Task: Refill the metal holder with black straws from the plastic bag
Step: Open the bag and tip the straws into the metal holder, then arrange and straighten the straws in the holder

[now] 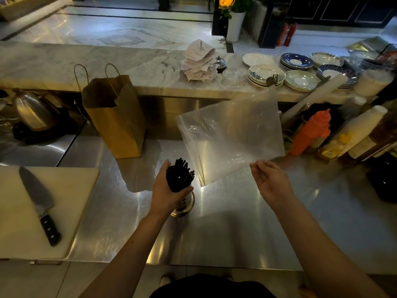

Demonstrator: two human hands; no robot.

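Observation:
A bundle of black straws (179, 176) stands in the metal holder (184, 204) on the steel counter. My left hand (164, 190) grips the bundle just above the holder's rim, and the straw tips fan out above my fingers. My right hand (269, 179) pinches the lower right corner of a clear plastic bag (231, 134). The bag hangs flat in the air above the counter, to the right of the straws, and looks see-through with no straws showing inside it.
A white cutting board (68, 190) with a large knife (39, 201) lies at the left. A brown paper bag (116, 117) stands behind the holder. An orange squeeze bottle (309, 132) and other bottles crowd the right; stacked plates (296, 61) and receipts (199, 61) sit on the marble ledge.

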